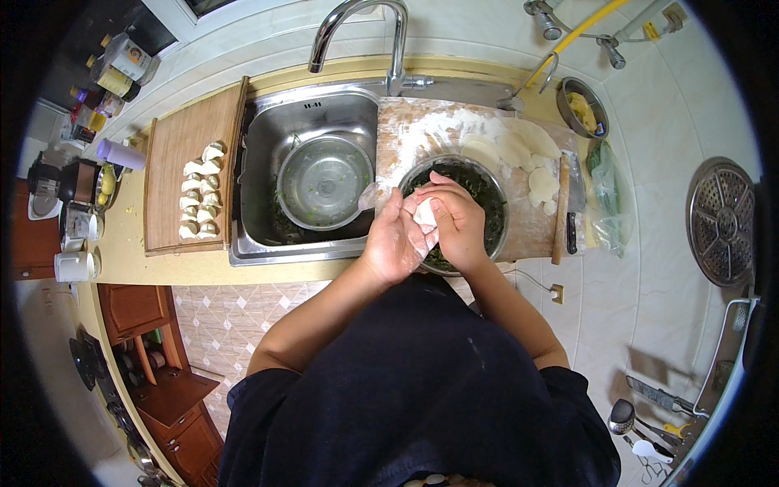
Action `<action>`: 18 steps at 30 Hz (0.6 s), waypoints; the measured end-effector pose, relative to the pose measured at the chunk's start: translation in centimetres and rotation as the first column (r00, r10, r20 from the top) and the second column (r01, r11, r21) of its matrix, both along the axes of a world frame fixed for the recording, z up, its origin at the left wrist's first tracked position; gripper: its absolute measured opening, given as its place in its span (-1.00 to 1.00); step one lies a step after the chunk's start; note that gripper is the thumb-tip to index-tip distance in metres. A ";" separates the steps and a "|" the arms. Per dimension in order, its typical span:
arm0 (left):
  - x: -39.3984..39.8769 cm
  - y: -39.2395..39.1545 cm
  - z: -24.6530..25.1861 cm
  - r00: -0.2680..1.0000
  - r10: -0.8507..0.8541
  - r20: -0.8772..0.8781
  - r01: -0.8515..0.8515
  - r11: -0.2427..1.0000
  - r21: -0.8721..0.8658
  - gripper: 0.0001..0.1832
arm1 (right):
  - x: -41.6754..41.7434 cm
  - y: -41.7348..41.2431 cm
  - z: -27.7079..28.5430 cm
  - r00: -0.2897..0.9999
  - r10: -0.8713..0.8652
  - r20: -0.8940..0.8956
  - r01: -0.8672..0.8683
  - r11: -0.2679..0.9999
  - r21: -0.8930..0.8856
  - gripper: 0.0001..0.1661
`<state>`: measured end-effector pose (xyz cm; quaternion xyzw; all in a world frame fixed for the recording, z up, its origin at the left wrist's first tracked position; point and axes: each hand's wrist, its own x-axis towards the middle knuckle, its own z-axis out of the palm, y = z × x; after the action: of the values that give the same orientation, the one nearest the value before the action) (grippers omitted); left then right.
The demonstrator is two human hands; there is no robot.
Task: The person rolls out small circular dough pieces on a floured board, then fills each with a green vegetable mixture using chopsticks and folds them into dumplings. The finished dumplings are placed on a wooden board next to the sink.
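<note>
A white dough dumpling (425, 213) is held between my two hands, above a metal bowl of chopped green filling (500, 213). My left hand (395, 240) cups it from below with the palm up. The fingers and thumb of my right hand (453, 222) close over its other side. Behind the bowl lies a floured wooden board (401, 131) with rolled dough wrappers (517, 143). A wooden rolling pin (560, 210) and a black-handled knife (571, 233) rest at its right end. Several shaped dumplings (206, 213) stand in two rows on a wooden tray (173, 146) at left.
A steel sink (261, 134) holds a metal basin (325, 182) beneath a curved faucet (398, 42). On the right are a bowl with yellow dough (581, 112) and a plastic bag of greens (605, 195). Bottles (125, 58) and cups (76, 266) stand at far left.
</note>
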<state>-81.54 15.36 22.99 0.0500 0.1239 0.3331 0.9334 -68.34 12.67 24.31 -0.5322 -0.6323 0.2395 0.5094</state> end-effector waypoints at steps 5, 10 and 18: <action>0.6 0.4 0.0 0.999 0.006 -0.050 -0.005 1.000 0.023 -0.39 | -0.4 0.0 0.3 0.985 -0.129 -0.117 0.130 0.992 -0.004 -0.80; 0.5 0.1 0.7 0.999 0.029 -0.035 -0.030 0.999 -0.025 -0.42 | 1.2 0.0 -0.4 0.997 0.059 -0.040 -0.059 0.998 0.000 -0.74; -0.2 0.6 0.7 0.997 0.004 -0.076 -0.005 1.000 -0.004 -0.40 | 0.1 -0.2 -0.2 0.986 -0.037 -0.160 0.032 0.999 -0.034 -0.71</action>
<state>-81.77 15.92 23.67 0.0606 0.1603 0.3329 0.9273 -68.29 12.49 24.10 -0.5300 -0.5761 0.2827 0.5543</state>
